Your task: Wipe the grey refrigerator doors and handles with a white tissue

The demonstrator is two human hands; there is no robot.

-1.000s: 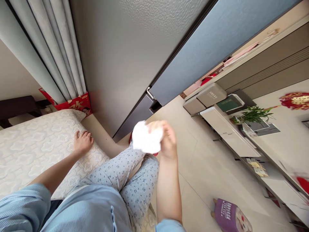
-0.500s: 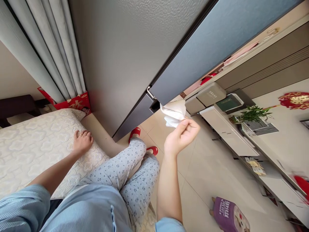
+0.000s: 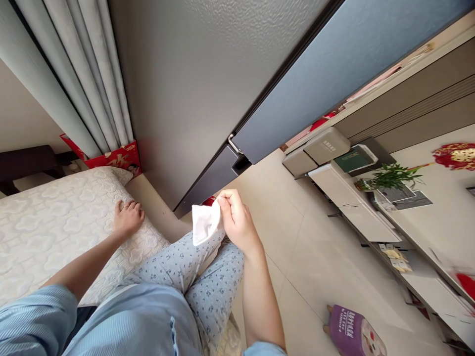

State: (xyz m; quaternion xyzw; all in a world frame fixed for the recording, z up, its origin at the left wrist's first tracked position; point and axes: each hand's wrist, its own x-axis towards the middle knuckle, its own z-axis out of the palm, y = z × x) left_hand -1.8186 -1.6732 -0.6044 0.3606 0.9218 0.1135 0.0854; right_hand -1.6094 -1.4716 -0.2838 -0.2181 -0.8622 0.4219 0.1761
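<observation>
My right hand (image 3: 237, 219) pinches a white tissue (image 3: 205, 224), its free part hanging to the left over my legs. Fingers and thumb are closed on its edge. My left hand (image 3: 128, 216) lies on the cream quilted cover (image 3: 55, 207) with its fingers spread over the rounded edge and a ring on one finger. In front of me stands a tall grey appliance like a fridge (image 3: 178, 84), with a metal hinge (image 3: 234, 144) between its upper door (image 3: 293, 94) and lower door (image 3: 211, 178). The right hand is below the hinge, apart from it.
Grey curtains (image 3: 85, 64) hang at the left above a red box (image 3: 120, 157). On the right, a white cabinet (image 3: 336, 185) runs along the wall, with a green plant (image 3: 395, 175) on top. A purple stool (image 3: 349, 326) stands on the tiled floor (image 3: 293, 237).
My right hand has moved left and down with the tissue, away from the hinge area to above my knees. My left hand has stayed on the quilted cover.
</observation>
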